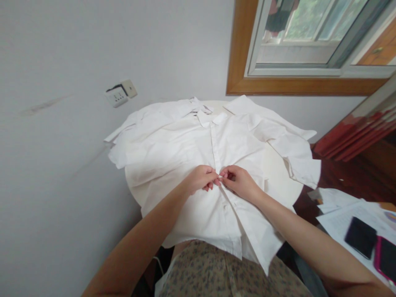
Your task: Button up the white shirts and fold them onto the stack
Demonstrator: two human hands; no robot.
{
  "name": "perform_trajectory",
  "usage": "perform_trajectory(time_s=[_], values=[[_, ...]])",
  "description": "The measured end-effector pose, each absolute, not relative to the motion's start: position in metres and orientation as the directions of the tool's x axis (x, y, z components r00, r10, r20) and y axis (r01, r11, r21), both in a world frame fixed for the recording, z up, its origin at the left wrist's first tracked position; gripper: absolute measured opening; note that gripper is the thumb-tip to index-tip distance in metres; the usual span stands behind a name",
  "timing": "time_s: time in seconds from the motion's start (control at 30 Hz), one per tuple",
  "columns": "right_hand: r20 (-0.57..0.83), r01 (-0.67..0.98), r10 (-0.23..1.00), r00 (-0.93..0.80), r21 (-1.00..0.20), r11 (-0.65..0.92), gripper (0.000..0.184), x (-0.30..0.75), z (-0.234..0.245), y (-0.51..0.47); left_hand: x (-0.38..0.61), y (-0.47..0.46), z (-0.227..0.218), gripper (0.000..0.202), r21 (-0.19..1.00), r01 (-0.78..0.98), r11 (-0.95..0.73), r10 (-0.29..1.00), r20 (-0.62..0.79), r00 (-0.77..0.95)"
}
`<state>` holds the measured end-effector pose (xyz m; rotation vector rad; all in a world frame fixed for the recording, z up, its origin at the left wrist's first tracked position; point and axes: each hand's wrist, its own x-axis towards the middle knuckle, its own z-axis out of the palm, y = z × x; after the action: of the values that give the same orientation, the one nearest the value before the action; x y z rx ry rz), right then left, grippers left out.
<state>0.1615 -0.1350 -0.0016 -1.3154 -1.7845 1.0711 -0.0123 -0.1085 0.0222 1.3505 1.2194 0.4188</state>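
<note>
A white button-up shirt [173,165] lies spread, front side up, over a round cream table [284,173], with its collar toward the wall. Both hands meet at the middle of its front placket. My left hand [204,178] pinches one placket edge between thumb and fingers. Close against it, my right hand [236,181] pinches the fabric from the other side; a button there is too small to make out. Above the hands the placket lies closed up to the collar. Below them the two front edges spread apart toward the hem, which hangs over the near table edge.
More white garments lie at the table's back left [161,110] and back right [269,113]. Beside the table on the right, papers [334,214] carry a dark phone [361,237] and a pink-edged phone [386,258]. A wall socket [117,95] and wood-framed window [303,85] are behind.
</note>
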Motion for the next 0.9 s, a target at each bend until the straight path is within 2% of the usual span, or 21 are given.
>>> perform_trajectory(time_s=[0.1, 0.2, 0.27, 0.37, 0.43, 0.5, 0.6, 0.77, 0.9], values=[[-0.085, 0.303, 0.932, -0.352, -0.953, 0.028, 0.021, 0.167, 0.002, -0.134, -0.012, -0.109, 0.023, 0.014, 0.884, 0.39, 0.258, 0.831, -0.409, 0.376], [-0.055, 0.368, 0.939, -0.338, -0.926, 0.078, 0.025, 0.167, 0.004, -0.134, -0.013, -0.108, 0.022, 0.014, 0.897, 0.366, 0.247, 0.839, -0.387, 0.382], [0.04, 0.531, 0.944, -0.327, -0.819, 0.219, 0.025, 0.163, 0.006, -0.135, -0.014, -0.107, 0.021, 0.014, 0.904, 0.341, 0.258, 0.839, -0.385, 0.385], [0.143, 0.739, 0.92, -0.365, -0.557, 0.379, 0.025, 0.157, 0.009, -0.138, -0.017, -0.106, 0.019, 0.011, 0.9, 0.319, 0.298, 0.818, -0.413, 0.401], [0.137, 0.798, 0.911, -0.389, -0.445, 0.407, 0.025, 0.155, 0.01, -0.139, -0.018, -0.105, 0.018, 0.011, 0.896, 0.318, 0.309, 0.799, -0.426, 0.425], [0.117, 0.816, 0.902, -0.415, -0.391, 0.426, 0.025, 0.155, 0.01, -0.139, -0.02, -0.105, 0.017, 0.012, 0.898, 0.321, 0.3, 0.792, -0.422, 0.441], [0.121, 0.794, 0.88, -0.459, -0.39, 0.467, 0.022, 0.158, 0.008, -0.136, -0.021, -0.104, 0.016, 0.014, 0.911, 0.319, 0.26, 0.79, -0.391, 0.472], [0.208, 0.724, 0.88, -0.428, -0.503, 0.471, 0.024, 0.162, 0.002, -0.13, -0.022, -0.103, 0.017, 0.017, 0.917, 0.326, 0.23, 0.76, -0.378, 0.528], [0.203, 0.695, 0.898, -0.391, -0.575, 0.432, 0.024, 0.16, 0.0, -0.129, -0.021, -0.105, 0.019, 0.019, 0.901, 0.396, 0.179, 0.762, -0.381, 0.523]])
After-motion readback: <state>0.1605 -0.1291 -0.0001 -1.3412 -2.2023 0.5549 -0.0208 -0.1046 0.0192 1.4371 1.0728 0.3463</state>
